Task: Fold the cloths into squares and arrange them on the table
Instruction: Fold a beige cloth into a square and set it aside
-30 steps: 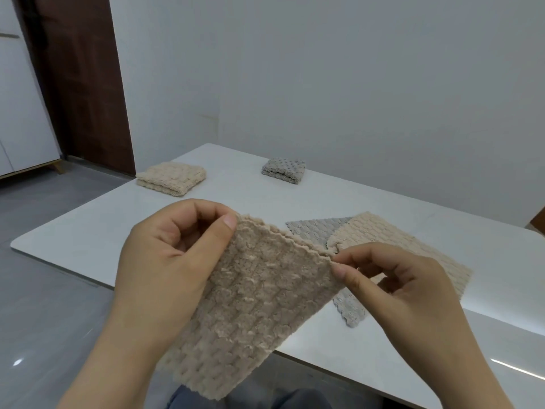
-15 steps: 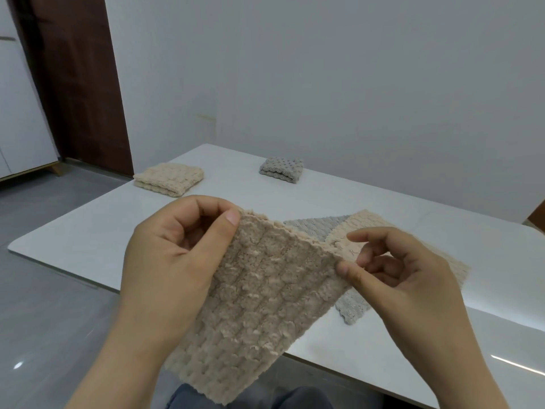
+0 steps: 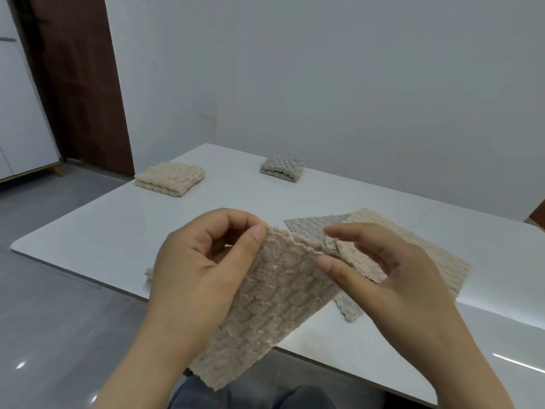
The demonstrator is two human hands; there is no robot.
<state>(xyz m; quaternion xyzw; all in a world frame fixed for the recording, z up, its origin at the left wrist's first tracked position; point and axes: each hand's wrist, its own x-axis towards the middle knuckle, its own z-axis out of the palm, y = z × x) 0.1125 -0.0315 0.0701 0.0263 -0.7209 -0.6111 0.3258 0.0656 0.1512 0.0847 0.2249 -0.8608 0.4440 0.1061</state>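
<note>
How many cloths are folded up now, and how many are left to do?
Two look done: a folded beige textured cloth square and a folded grey textured cloth square sit at the far side of the white table. One is in hand: the left hand and right hand pinch the top edge of a hanging beige textured cloth, not yet a square. Two are left: a flat grey cloth and a flat beige cloth overlapping it.

Soft, even light; glare streak on the glossy table (image 3: 413,343)
</note>
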